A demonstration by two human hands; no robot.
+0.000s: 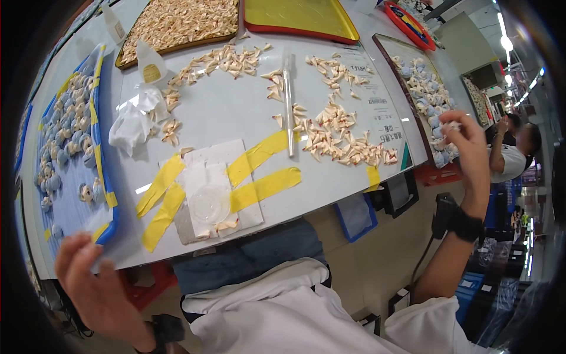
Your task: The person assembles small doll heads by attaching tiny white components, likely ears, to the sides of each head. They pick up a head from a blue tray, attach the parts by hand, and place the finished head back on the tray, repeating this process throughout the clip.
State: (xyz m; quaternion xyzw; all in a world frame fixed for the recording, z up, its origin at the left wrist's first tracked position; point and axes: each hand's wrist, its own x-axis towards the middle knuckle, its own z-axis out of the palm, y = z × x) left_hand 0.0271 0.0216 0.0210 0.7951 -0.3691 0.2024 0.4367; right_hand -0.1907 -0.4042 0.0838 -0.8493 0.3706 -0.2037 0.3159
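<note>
My right hand (470,144) is raised over the tray at the right, its thumb and fingers pinched on a small pale figurine piece (451,127). Below it, that dark-rimmed tray (413,112) holds several blue and cream figurine heads (428,88). My left hand (94,289) is beside the near corner of a blue tray (109,219), fingers apart and slightly blurred; nothing shows clearly in it. Rows of small blue-and-cream doll heads (65,124) lie in the blue tray. Between my hands, a small clear round dish (209,203) sits on a white board (247,218).
Cream pointed pieces with red tips (336,127) lie scattered over the white table (236,112). A clear tube (288,100) lies among them. Yellow tape (265,187), a crumpled tissue (132,127), white bottles (150,65), a full tray (177,23) and a yellow tray (300,17) are also there.
</note>
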